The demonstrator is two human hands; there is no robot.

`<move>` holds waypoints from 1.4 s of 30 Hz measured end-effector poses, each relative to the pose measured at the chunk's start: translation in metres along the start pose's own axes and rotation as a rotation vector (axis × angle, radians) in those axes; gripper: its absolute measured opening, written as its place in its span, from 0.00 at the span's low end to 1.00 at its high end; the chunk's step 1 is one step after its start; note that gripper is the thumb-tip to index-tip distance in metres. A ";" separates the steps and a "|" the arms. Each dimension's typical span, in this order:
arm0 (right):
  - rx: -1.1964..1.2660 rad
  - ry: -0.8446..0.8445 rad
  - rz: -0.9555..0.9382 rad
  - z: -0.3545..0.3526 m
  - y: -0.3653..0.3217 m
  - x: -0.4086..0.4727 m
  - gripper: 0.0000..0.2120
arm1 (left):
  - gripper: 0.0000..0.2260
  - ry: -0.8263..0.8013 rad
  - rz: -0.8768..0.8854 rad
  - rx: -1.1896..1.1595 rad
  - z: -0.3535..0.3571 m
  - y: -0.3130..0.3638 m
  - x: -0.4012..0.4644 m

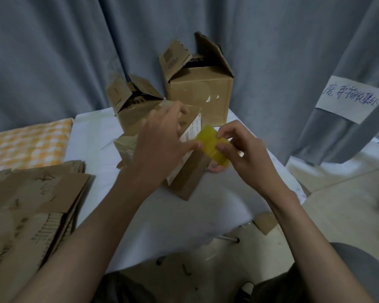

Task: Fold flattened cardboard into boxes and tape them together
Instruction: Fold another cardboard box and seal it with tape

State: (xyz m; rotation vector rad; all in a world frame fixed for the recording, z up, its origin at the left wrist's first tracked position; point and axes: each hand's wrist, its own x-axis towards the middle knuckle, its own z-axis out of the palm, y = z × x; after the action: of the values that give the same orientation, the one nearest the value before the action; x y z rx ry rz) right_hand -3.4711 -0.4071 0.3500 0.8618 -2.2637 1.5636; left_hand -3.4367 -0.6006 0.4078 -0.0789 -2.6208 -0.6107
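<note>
While left hand (162, 141) steadies box (184, 171) — right hand (241, 149) pinches tape (210, 145)

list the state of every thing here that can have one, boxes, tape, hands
box in hand: on the table, flaps closed, left hand pressing on it
left hand: flat on the box
right hand: pinching the tape
yellow tape: pulled out to the box edge
small box: top flaps open
tall box: top flaps open
flat cardboard: unfolded, stacked
</note>
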 end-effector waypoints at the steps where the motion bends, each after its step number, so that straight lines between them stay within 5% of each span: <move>1: -0.040 0.019 0.025 -0.002 0.005 0.002 0.12 | 0.20 0.000 0.026 -0.007 -0.002 -0.008 -0.001; 5: -0.283 0.024 0.178 -0.007 0.038 0.011 0.24 | 0.13 -0.004 0.111 0.050 -0.019 -0.053 -0.012; 8: -0.421 0.079 0.249 -0.004 0.057 0.012 0.20 | 0.13 0.045 0.087 -0.008 -0.039 -0.085 -0.020; 14: -0.520 0.000 0.381 0.007 0.063 0.009 0.14 | 0.17 -0.131 0.074 -0.027 -0.051 -0.110 -0.034; 18: -0.656 0.082 0.273 0.016 0.050 0.006 0.14 | 0.14 -0.096 0.086 -0.037 -0.046 -0.109 -0.040; 22: -0.293 0.188 0.084 0.046 0.000 -0.001 0.05 | 0.15 -0.017 0.069 -0.099 -0.038 -0.106 -0.046; 29: 0.162 0.042 0.323 0.082 -0.040 0.002 0.06 | 0.08 0.203 -0.275 -0.236 -0.038 -0.123 -0.042; 42: 0.192 0.093 0.493 0.060 -0.036 0.002 0.14 | 0.06 0.090 -0.345 -0.601 -0.033 -0.109 -0.071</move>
State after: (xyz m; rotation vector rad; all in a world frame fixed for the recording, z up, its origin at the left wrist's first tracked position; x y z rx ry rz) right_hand -3.4439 -0.4719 0.3552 0.2631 -2.4049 2.0009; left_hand -3.3760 -0.7093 0.3590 0.2169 -2.2902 -1.4659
